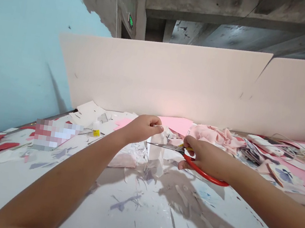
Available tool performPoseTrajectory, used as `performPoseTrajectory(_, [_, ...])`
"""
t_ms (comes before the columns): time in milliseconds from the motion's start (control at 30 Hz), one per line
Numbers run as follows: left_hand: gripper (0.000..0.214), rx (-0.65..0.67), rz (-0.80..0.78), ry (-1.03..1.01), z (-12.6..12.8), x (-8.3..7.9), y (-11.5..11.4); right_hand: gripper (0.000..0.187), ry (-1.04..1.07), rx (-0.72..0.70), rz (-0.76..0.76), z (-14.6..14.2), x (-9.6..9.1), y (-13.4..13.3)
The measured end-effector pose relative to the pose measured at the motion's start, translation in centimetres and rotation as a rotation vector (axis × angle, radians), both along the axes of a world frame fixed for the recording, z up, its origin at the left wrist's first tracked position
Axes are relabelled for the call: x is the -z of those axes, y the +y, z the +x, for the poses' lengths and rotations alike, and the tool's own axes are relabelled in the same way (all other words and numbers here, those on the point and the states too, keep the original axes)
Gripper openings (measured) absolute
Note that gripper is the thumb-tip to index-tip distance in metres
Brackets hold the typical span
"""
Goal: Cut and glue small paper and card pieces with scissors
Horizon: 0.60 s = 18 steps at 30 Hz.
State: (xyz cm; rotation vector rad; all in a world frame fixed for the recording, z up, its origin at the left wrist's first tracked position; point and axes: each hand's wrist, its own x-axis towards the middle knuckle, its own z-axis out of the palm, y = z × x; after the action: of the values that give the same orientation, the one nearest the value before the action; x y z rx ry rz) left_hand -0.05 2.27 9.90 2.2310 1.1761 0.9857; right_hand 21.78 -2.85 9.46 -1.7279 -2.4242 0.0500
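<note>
My left hand (145, 128) is closed, pinching the top of a thin white piece (156, 149) that hangs down above the table. Whether it is paper or cloth, I cannot tell. In my right hand (202, 156) is a pair of scissors (203, 173) with red handles, my fingers through and around them. The metal blades point left and lie level against the white piece, just under my left hand. Whether the blades are fully closed is hard to see.
White scraps and shavings litter the table (147, 221). A small bottle with a yellow label (96, 129) stands at left. Crumpled pink cloth (218, 136) and pink paper (175, 124) lie behind my hands. A white power strip (265, 144) with cables is at right. A pale board (160, 80) rises behind.
</note>
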Motion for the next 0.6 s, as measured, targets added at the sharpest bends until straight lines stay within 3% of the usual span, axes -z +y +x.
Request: performPoseTrajectory(600, [0.027, 0.033, -0.048, 0.02, -0.14, -0.13, -0.27, 0.04, -0.083, -0.068, 0.051, 0.15, 0.71, 0.48])
